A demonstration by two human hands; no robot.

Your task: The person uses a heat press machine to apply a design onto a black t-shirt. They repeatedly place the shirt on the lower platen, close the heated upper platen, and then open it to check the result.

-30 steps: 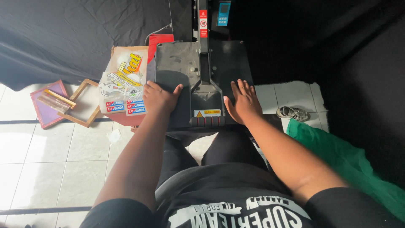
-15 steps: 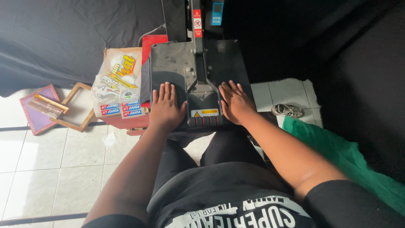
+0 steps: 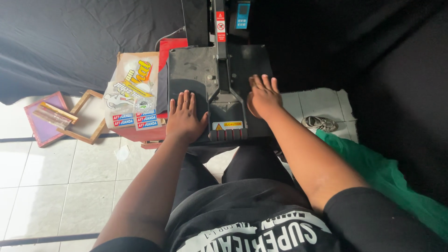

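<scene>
left hand [image 3: 185, 117]: flat, palm down on the dark heat press plate [image 3: 186, 77], centre frame | right hand [image 3: 262, 95]: flat on the plate right of the press's central arm [image 3: 227, 100] | printed sheets [image 3: 131, 88]: just left of press | wooden frames [image 3: 63, 117]: on tiled floor [image 3: 56, 182], left | green cloth [image 3: 387, 177]: lower right

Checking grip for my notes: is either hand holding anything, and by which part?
Nothing is held. The left hand and right hand lie flat, fingers spread, on the heat press plate.
</scene>
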